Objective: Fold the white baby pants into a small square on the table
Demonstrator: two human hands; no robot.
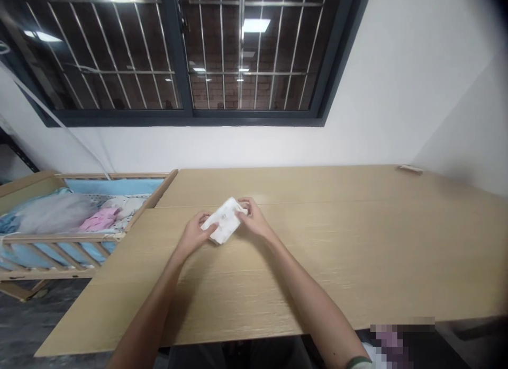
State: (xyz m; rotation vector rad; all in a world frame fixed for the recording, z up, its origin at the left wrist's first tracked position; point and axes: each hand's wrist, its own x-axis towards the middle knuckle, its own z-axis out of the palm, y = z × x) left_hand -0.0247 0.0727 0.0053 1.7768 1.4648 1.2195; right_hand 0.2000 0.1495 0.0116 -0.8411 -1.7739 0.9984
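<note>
A small white rectangular packet or box (225, 222) with faint markings is held at a tilt over the wooden table (317, 252). My left hand (195, 232) grips its left end, the thumb lying on the top face. At its upper right end, my right hand (253, 217) is closed on it, with the thumb on top and the fingers behind. The undersides of the fingers and of the white thing are hidden.
Left of the table stands a wooden crib (67, 242) with blue lining and a pink cloth (100, 219). A small flat object (410, 169) lies at the table's back right. Behind is a barred window (254, 56).
</note>
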